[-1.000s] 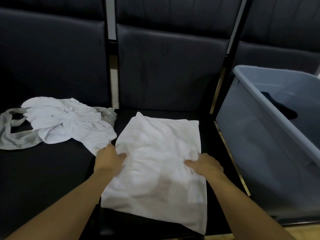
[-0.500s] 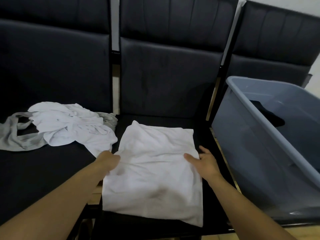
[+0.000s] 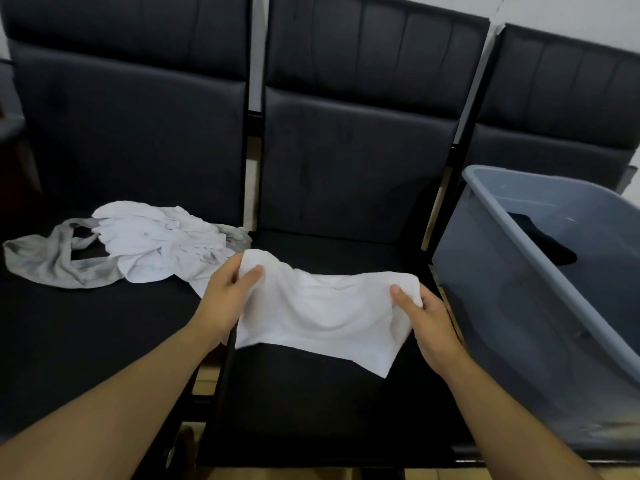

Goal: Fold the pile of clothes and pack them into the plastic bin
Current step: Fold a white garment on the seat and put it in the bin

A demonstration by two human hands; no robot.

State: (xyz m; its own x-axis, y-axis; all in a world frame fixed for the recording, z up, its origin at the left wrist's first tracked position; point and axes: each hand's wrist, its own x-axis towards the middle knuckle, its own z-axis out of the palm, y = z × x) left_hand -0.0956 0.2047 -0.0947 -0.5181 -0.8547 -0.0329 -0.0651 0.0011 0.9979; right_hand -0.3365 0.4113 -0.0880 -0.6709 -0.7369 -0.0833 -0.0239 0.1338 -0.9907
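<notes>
Left hand [image 3: 227,294] and right hand [image 3: 427,322] each pinch top corner of white cloth [image 3: 322,313], held up over middle seat [image 3: 311,403], likely so it hangs flat for next fold. Pile [image 3: 149,244] on left seat. Bin [image 3: 540,306] right, dark item inside.

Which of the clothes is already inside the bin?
The dark garment lying in the grey plastic bin. The white cloth is in the hands, and the white and grey pile lies on the left seat.
</notes>
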